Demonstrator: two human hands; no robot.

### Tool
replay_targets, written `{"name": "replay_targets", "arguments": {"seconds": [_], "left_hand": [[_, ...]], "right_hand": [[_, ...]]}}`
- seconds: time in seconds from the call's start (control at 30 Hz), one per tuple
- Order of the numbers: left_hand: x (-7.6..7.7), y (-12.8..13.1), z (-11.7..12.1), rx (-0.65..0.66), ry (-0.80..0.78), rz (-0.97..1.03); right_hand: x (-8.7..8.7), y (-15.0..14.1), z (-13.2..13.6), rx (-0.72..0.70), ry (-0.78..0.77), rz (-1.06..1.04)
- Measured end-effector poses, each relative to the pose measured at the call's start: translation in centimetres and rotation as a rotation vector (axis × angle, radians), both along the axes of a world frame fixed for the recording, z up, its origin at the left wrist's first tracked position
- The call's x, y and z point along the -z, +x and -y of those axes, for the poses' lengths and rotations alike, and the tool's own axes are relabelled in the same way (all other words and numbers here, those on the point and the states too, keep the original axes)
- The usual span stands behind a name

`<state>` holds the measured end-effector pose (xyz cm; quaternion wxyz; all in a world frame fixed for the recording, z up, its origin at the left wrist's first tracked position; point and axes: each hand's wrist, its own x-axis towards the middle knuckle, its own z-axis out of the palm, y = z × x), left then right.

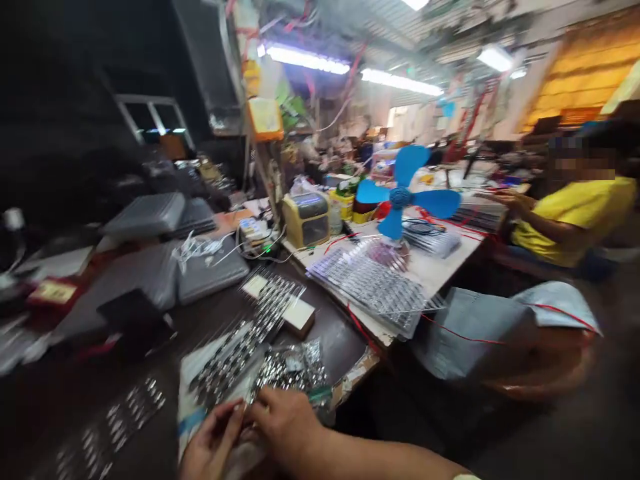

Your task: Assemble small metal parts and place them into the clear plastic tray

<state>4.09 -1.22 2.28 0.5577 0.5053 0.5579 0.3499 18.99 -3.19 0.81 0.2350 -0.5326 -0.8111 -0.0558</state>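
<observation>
Nearest: bare left hand (pixel 213 445) and bare right hand (pixel 293 425), fingertips brought together low in the frame, probably for fine two-handed work. Fingers curled in a pinch-like pose; blur hides whether anything sits between them, so grip can't be told for either hand.

Just past the right fingers: clear plastic bag of shiny silver pieces (pixel 287 365), likely put there for easy reach. Its contents are bright, small and heaped loosely; exact shapes unclear.

Beside it, on a flat white board (pixel 189 365), thin rods strung with dark and silvery pieces (pixel 250 347) lie side by side, running away from the hands. Pieces look glossy, in repeating rows. Far ends reach near a cream rectangular block with brown sides (pixel 300 317), perhaps a prop; contact not clear.

Left on the dark brown tabletop (pixel 345 337): blurred rows of small shiny pieces (pixel 120 423), apart from the board, maybe laid out to stay separate.

Farther: clear sheet-like stack with repeating grey pattern (pixel 370 283) on the next table, blue four-bladed fan (pixel 400 197) above it, seated person in a yellow shirt (pixel 575 220) beyond.
</observation>
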Motion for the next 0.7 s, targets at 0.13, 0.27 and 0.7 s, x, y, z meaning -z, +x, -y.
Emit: {"name": "replay_targets", "arguments": {"seconds": [0.13,0.27,0.7], "left_hand": [[-1.0,0.4,0.7,-0.097,0.077,0.087],[-1.6,-0.1,1.1,-0.052,0.198,0.106],[0.2,-9.5,-3.3,-0.293,0.569,-0.61]], "right_hand": [[-1.8,0.6,1.1,-0.055,-0.075,-0.054],[-2.3,0.9,0.7,-0.217,-0.288,-0.322],[0.2,10.1,-5.7,0.389,-0.095,-0.331]]}}
